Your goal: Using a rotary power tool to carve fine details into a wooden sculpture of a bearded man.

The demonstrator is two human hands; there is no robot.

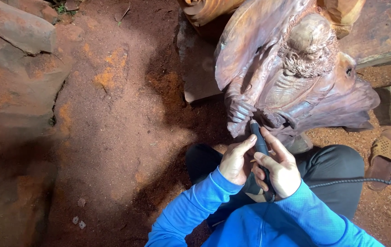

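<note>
**tool tip at the carving's lower edge**

below centre of the head view, the right hand [280, 171] wraps a dark pen-like rotary tool [260, 145], the left hand [236, 161] steadying it with fingers closed on the shaft. its long axis runs up-frame, tip meeting the wooden carving [296, 77] just above. the bit itself is too small to make out; the cord [360, 181] trails off to the right.

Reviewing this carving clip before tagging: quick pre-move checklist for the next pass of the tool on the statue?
1. Grip: right hand wraps the black rotary tool; ok.
2. Support: left hand braces against the tool; ok.
3. Tip placement: at the wooden statue, near its carved hand; contact cannot tell.
4. Cable: trails right across the leg, clear of the tip; ok.
5. Tool running: cannot tell.
</note>
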